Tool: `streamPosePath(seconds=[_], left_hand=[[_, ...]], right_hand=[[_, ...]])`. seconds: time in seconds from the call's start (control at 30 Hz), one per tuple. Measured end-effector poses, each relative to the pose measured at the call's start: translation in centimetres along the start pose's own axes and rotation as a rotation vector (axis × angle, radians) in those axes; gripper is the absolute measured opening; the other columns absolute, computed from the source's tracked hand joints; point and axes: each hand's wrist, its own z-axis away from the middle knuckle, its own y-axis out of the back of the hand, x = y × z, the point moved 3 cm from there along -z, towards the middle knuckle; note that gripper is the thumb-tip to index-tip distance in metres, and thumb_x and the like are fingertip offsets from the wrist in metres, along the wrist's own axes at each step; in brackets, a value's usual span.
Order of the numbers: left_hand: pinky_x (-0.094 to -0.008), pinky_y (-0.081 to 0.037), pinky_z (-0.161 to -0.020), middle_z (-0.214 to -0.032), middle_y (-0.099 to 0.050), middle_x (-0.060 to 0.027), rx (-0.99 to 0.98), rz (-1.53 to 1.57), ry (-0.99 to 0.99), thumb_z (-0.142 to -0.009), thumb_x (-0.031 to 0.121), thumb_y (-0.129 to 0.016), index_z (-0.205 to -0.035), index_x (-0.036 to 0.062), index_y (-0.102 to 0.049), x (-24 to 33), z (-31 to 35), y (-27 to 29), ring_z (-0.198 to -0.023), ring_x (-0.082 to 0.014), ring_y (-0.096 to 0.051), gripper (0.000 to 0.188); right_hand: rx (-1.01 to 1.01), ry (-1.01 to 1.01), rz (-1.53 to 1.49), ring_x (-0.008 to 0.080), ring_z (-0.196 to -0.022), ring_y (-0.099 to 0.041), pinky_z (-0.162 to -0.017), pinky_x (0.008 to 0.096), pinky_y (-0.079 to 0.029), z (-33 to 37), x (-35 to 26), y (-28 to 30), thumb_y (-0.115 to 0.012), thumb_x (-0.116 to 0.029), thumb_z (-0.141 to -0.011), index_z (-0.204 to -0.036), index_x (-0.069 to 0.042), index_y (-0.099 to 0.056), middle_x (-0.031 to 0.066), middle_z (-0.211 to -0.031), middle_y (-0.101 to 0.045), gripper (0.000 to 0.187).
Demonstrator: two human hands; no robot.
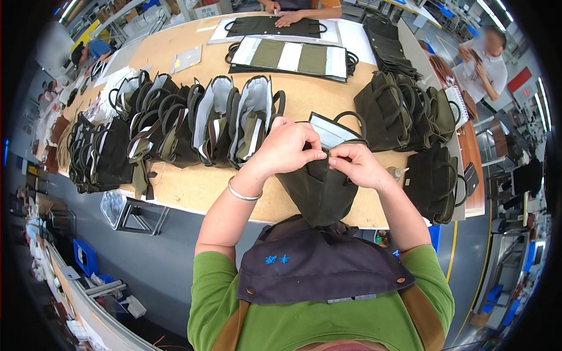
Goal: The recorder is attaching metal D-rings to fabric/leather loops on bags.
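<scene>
A dark olive handbag [321,190] stands at the table's near edge in front of me, its pale lining [335,133] showing at the top. My left hand [291,143] pinches the bag's upper edge from the left, thumb and forefinger pressed together. From the right, my right hand [355,165] pinches the same edge, its fingertips almost meeting the left ones. Whatever small part lies between the fingertips is too small to make out. A dark bag handle [353,117] arches up behind my right hand.
Rows of similar bags stand left [212,120] and right [383,111] on the wooden table [193,188]. Flat bag panels [290,57] lie farther back. A co-worker's hands [288,17] rest on a dark piece at the far edge. Another person [486,64] stands at right.
</scene>
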Motion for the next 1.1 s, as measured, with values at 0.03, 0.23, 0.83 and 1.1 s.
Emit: streamPosePath(seconds=[0.03, 0.23, 0.83, 1.1], left_hand=[[-0.0344, -0.034, -0.081, -0.073, -0.064, -0.0024, 0.003, 0.009, -0.009, -0.077, 0.022, -0.077, -0.073, 0.0091, -0.069, 0.0, 0.0, 0.0, -0.073, -0.0205, -0.059, 0.016], [-0.0342, -0.033, -0.084, -0.076, -0.064, -0.0018, -0.035, -0.05, 0.016, -0.077, 0.024, -0.077, -0.073, 0.0107, -0.069, 0.4, -0.2, 0.2, -0.074, -0.0198, -0.058, 0.016], [-0.0355, -0.03, -0.087, -0.075, -0.066, -0.0005, -0.103, -0.063, 0.125, -0.075, 0.025, -0.077, -0.073, 0.0127, -0.07, 0.5, -0.2, 0.1, -0.075, -0.0193, -0.058, 0.015], [-0.0363, -0.027, -0.094, -0.082, -0.067, 0.0043, 0.094, -0.034, 0.004, -0.077, 0.022, -0.078, -0.075, 0.0137, -0.067, 0.4, 0.6, -0.9, -0.083, -0.0136, -0.06, 0.014]], right_hand=[[0.0, 0.001, 0.006, 0.0048, -0.063, -0.043, -0.057, 0.0256, -0.039, 0.0, -0.1, 0.0, -0.06, -0.012, -0.093, -0.08, 0.001, -0.061, -0.0011, -0.064, -0.053, 0.018], [0.006, -0.004, 0.055, 0.0074, -0.062, -0.048, -0.058, 0.028, -0.041, 0.0, -0.7, 0.0, -0.059, -0.011, -0.091, -0.078, 0.002, -0.06, 0.0027, -0.065, -0.057, 0.018], [0.095, 0.072, 0.181, 0.0143, -0.056, -0.055, -0.055, 0.0306, -0.044, 0.8, -2.0, -0.4, -0.061, -0.007, -0.087, -0.082, 0.002, -0.064, 0.0102, -0.066, -0.062, 0.01], [0.102, 0.059, 0.178, 0.0143, -0.056, -0.056, -0.055, 0.0306, -0.044, 0.9, -1.9, -0.2, -0.061, -0.008, -0.086, -0.082, 0.002, -0.065, 0.0109, -0.065, -0.061, 0.011]])
